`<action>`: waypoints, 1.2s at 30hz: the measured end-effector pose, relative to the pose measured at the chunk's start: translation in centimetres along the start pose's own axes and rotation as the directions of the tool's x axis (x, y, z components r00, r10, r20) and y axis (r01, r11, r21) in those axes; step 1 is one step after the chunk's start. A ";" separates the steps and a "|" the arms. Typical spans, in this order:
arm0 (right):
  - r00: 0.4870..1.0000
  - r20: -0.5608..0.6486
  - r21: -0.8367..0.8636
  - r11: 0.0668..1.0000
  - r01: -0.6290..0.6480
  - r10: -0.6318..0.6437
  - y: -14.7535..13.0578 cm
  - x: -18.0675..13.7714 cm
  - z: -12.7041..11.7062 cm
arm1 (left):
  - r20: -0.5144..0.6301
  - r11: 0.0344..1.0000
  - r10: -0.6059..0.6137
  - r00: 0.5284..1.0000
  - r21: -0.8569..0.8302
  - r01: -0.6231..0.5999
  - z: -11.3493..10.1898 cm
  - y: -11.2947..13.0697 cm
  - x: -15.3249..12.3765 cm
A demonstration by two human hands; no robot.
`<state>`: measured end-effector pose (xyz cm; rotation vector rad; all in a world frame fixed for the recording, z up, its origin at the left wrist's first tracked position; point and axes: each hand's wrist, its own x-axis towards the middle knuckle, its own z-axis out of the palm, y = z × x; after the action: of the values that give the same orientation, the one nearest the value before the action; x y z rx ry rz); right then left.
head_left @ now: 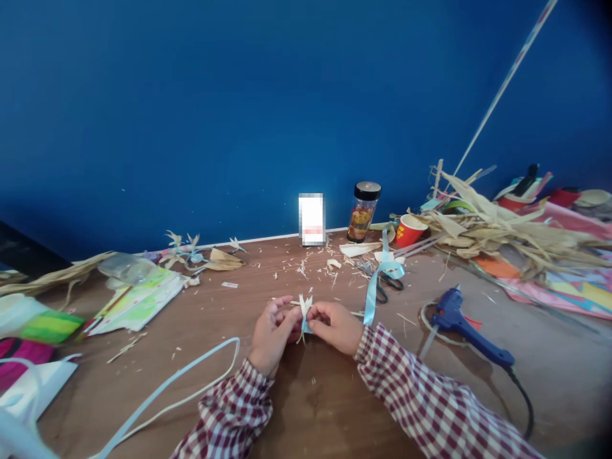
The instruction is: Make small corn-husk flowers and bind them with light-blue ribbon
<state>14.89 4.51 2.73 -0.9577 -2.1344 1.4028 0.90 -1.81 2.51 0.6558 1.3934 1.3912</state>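
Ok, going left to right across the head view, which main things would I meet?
Green-and-white sheet, left hand, pale flower-like piece, right hand, red paper cup, blue glue gun.

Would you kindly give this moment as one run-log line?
left hand: holding husk piece; right hand: holding husk piece; glue gun: on table at right; ribbon: beyond right hand

- Left forearm (234,411) angles upward and inward.
- Left hand (271,335) is curled, thumb stretched toward the fingertips.
- Right forearm (430,408) slants in from lower right.
- Right hand (337,326) pinches, fingers bent, just beside the left.
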 end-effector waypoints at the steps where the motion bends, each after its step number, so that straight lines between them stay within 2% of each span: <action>1: 1.000 -0.004 0.035 0.999 -0.005 0.005 0.0 0.1 0.0 | -0.002 0.999 -0.021 1.000 -0.025 0.021 0.0 0.1 -0.2; 6: 0.998 -0.020 0.163 0.985 -0.054 0.058 -0.3 0.3 -0.2 | 0.049 0.993 -0.101 0.994 -0.054 0.103 -0.1 0.6 -1.0; 12: 0.992 -0.097 0.107 0.990 0.092 -0.082 0.1 0.3 0.2 | 0.050 0.983 -0.182 0.982 0.022 0.181 0.0 0.3 -1.1; 18: 0.993 -0.091 0.074 0.993 0.087 -0.080 -0.2 0.2 0.0 | 0.057 0.984 -0.176 0.983 0.026 0.174 0.0 -0.1 -0.9; 29: 0.990 -0.119 0.104 0.991 0.082 -0.069 0.0 0.3 0.0 | 0.137 0.978 -0.128 0.982 0.185 0.101 0.2 -0.4 -1.3; 36: 0.981 -0.154 0.117 0.984 0.136 -0.117 -0.6 0.2 -0.4 | 0.193 0.983 -0.171 0.966 0.102 0.154 -0.1 -0.1 -1.3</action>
<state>14.80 4.72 3.47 -0.8338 -1.9387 1.3453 1.27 -3.04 2.76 0.7018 1.3203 1.1087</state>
